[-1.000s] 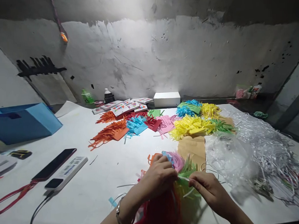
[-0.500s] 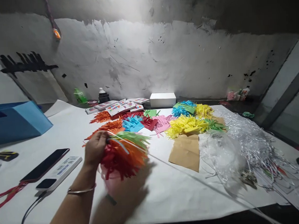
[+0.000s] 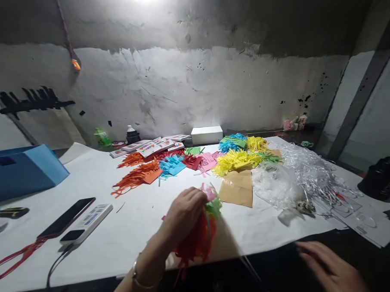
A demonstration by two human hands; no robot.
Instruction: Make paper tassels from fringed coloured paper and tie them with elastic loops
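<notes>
My left hand (image 3: 187, 215) is closed on the top of a bunch of fringed paper tassels (image 3: 195, 240), red and orange with light green and pink strips showing past the fingers. The bunch hangs at the table's front edge, and my palm hides part of it. A thin pale string (image 3: 250, 266) trails below it over the dark area. At the lower right, my right hand (image 3: 331, 267) is off the table edge, slightly blurred. Its fingers are stretched out, with nothing visible in them.
Fringed paper in orange (image 3: 136, 176), blue (image 3: 173, 163) and yellow (image 3: 237, 160) lies behind. Right of it are a brown paper piece (image 3: 237, 189) and tangled clear string (image 3: 309, 167). A phone (image 3: 67, 217), white power bank (image 3: 87, 224) and blue box (image 3: 21, 170) stand left; a black bottle (image 3: 380, 179) right.
My left hand has carried the tassel bunch right and toward the table's front edge. The string, stretched to the lower right before, now hangs down. My right hand has come into view.
</notes>
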